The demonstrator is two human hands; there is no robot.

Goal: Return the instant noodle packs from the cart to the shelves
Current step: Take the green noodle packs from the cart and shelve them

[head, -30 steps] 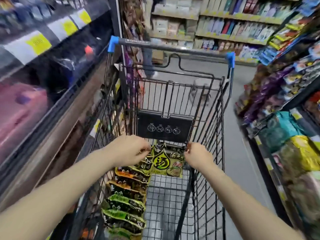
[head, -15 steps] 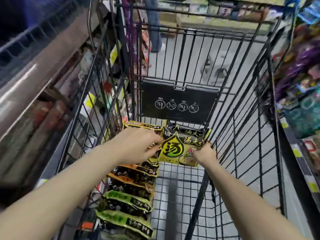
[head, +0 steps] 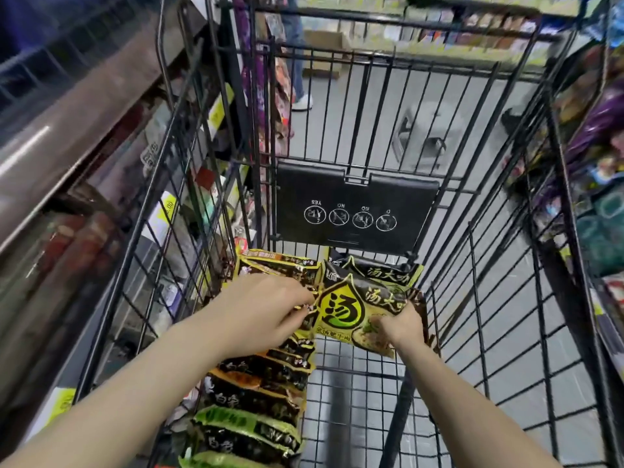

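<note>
Two hands remain inside the cart point(head: 506, 231), lower than a second ago. Left hand point(head: 260, 312) has its fingers curled onto the row of noodle packs point(head: 256, 400) along the left wall; right hand point(head: 403, 324) still grips the green-logo pack point(head: 344, 307) near the cart's far end.

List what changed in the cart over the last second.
The view dipped deeper into the black wire cart. Both hands closed in on the yellow-green noodle pack: the left hand pinches its left edge, the right hand grips its lower right corner. The row of packs stayed put.
</note>
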